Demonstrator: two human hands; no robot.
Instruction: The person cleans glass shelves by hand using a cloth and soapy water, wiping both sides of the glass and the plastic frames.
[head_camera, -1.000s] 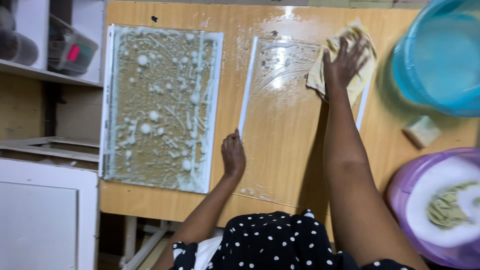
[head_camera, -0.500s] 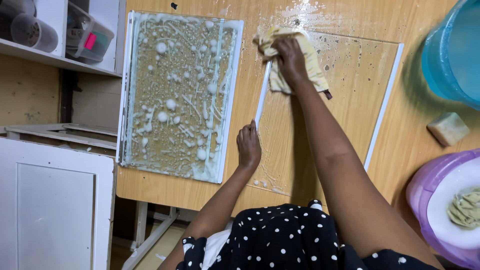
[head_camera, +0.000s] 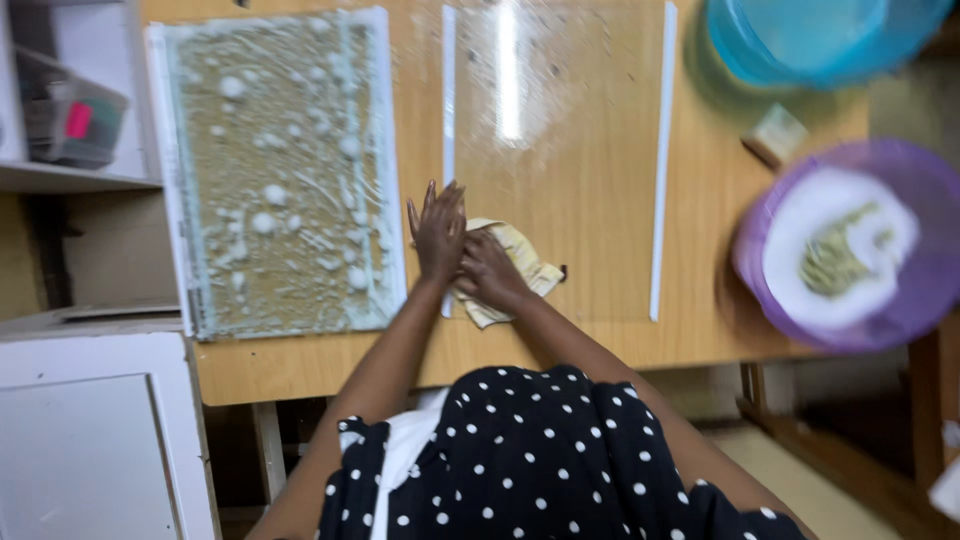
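Observation:
A clear glass shelf panel with white edge strips lies flat on the wooden table. My right hand presses a crumpled yellowish cloth onto the panel's near left corner. My left hand lies flat, fingers spread, on the panel's left white strip, touching the right hand. To the left lies a second panel covered in soapy foam and white bubbles.
A blue plastic basin stands at the far right of the table. A purple basin holding white foam and a greenish scrubber sits at the right edge. A small soap bar lies between them. White shelving stands at left.
My right hand has dragged the cloth from the panel's far edge down to its near left corner. My left hand stayed on the left strip, and the two hands now touch.

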